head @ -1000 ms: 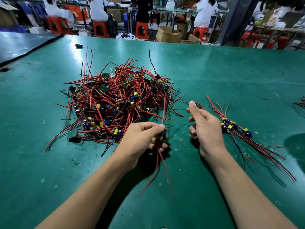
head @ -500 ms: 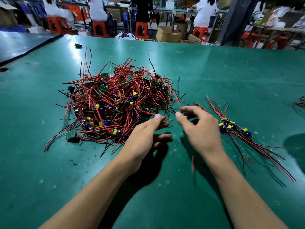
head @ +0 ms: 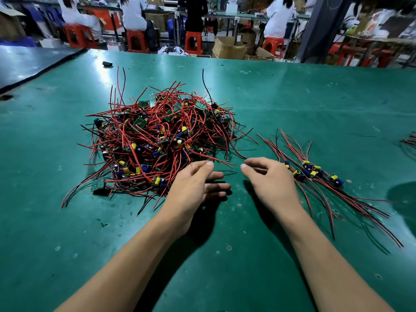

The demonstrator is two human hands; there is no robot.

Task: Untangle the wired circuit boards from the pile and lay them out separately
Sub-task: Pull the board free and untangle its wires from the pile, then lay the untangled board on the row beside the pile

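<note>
Green mat table, both hands low over it. Versus half a second ago: the right hand no longer pinches a wired board in the air. It now sits lower and further right, with nothing seen between thumb and fingers, which are loosely curved and blurred. The left hand is much as before, fingers relaxed and spread, holding nothing, thumb tip at the near right edge of the pile.

Counts:
- One tangled pile of red and black wires with small green boards carrying yellow and blue parts, left of centre. Board number cannot be told.
- One laid-out row right of the right hand, roughly five boards, exact count unclear, wires fanned out near and far.
- The nearest board lies just beside the right hand's knuckles.
- One more small bunch is cut off at the right edge.
- One small black object at the far left of the table.
- Four people seated in the background on red stools.
- Cardboard boxes on the floor.

No readable writing or labels.
</note>
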